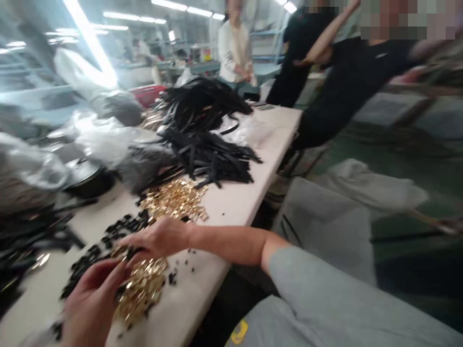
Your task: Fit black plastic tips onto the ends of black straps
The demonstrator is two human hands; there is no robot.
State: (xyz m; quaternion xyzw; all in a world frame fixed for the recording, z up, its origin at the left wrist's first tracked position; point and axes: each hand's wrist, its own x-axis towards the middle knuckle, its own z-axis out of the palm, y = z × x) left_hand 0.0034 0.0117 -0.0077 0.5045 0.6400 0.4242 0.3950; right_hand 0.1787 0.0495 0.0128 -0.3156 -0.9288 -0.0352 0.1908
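My left hand [92, 294] and my right hand [159, 238] meet over the table, fingertips close together and bent in a pinch. Whatever sits between them is blurred and too small to make out. Below my hands lies a heap of small shiny gold metal pieces [144, 286]. Just past my right hand is a second gold heap [175, 197]. Small black pieces [85, 262] form a band along the left of my hands, and a few black bits [172, 277] are scattered to the right.
Bundles of black straps [213, 156] and a taller strap pile [202, 103] cover the far part of the white table [235, 202]. Plastic bags [104, 135] and a dark round container [88, 178] stand left. A grey bin [325, 221] is at right; people stand beyond.
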